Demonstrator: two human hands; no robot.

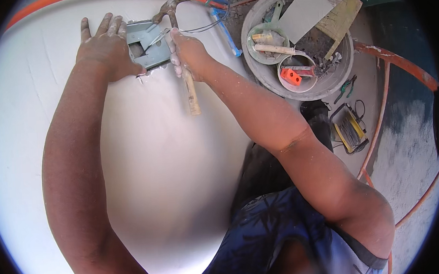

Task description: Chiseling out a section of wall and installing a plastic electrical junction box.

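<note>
A grey-green metal electrical box (158, 55) with a square hole sits in the white wall panel (144, 126). Along its lower edge the panel is chipped. My left hand (101, 56) lies spread over the panel and the box's left side, fingers apart, thumb at the lower left corner. My right hand (191, 53) is wrapped around the wooden handle of a claw hammer (192, 96), at the box's right side. The hammer's rusty head points up, just above the box. Thin grey wires (199, 30) loop out beside the head.
To the right stands a round grey tub (253, 68) holding small buckets, board offcuts, a wooden-handled tool and an orange block (291, 76). Green-handled pliers (345, 88) and a yellow-and-black reel (348, 129) lie beyond it. Orange conduit (396, 60) and a blue pipe (227, 33) run nearby.
</note>
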